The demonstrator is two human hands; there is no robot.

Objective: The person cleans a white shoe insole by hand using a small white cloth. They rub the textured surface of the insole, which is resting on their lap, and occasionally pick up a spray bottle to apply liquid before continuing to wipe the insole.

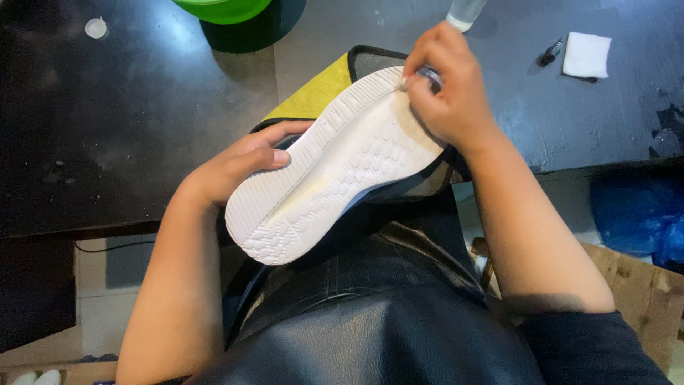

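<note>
You have a shoe (342, 167) turned sole-up over your lap, at the near edge of the dark table (128, 121). Its long axis runs on a diagonal: the heel end points near and left, the toe end points far and right. The white sole faces the camera, with fine ribbing along its edges and a honeycomb tread down the middle.

Your left hand (239, 165) cups the left side of the shoe near the heel half, fingers curled around the edge and the thumb lying flat on the sole's rim. Your right hand (445, 85) is closed at the toe end, fingertips pinched on a small object pressed against the sole's edge; what that object is you cannot tell, as the fingers hide most of it.

Under the toe lies a yellow cloth with a black border (317, 96). On the far side of the table, a round bright green container (224, 8) sits to the left. A clear bottle (464, 13) stands just beyond your right hand. Further right lies a white folded square pad (586, 55), with a small dark cap-like item (550, 53) just beside it. A blue plastic bag (638, 217) shows off the table on the right, above brown cardboard (645, 292).
</note>
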